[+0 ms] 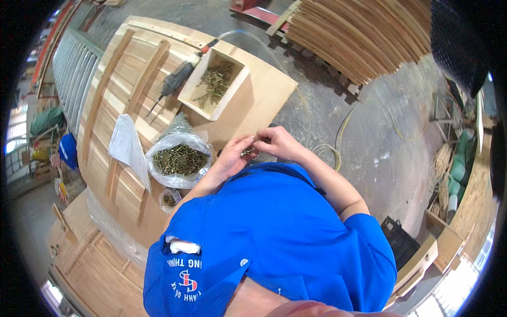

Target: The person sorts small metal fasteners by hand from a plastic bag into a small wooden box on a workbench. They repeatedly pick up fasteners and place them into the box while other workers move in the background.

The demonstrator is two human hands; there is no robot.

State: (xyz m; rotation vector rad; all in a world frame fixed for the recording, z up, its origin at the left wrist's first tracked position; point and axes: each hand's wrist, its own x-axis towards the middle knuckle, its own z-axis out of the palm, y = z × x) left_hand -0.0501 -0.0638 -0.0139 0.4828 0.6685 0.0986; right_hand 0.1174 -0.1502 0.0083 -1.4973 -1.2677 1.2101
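Observation:
Both my hands meet in front of my waist, beside the right edge of a wooden panel table. My left hand (pixel 233 157) is curled around several small brass-coloured metal fasteners (pixel 246 151), which look like screws. The fingers of my right hand (pixel 281 142) are pinched together at the left fingertips; what they grip is hidden. Left of my hands, a clear plastic bag (pixel 177 183) stands open, full of similar fasteners (pixel 179 160). Beyond it is an open wooden box (pixel 233 94) with more fasteners (pixel 215 82) scattered inside.
A power drill (pixel 179 76) with a long bit lies left of the box. A paper sheet (pixel 127 142) and a small bag (pixel 169 199) rest near the large bag. Stacked boards (pixel 364 31) stand beyond, and a coiled hose (pixel 328 154) lies on the floor at right.

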